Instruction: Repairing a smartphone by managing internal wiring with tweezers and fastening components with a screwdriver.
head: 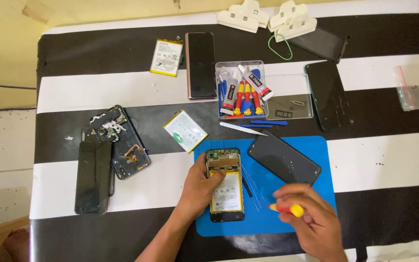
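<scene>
Opened phone flat on blue mat, left hand clasping its left edge. Right hand just right of phone, grip closed on yellow-red screwdriver.

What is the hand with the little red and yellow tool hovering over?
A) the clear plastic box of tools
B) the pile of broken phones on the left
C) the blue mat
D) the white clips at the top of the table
C: the right hand grips the red and yellow screwdriver above the blue mat, beside the opened phone that the left hand steadies.
</scene>
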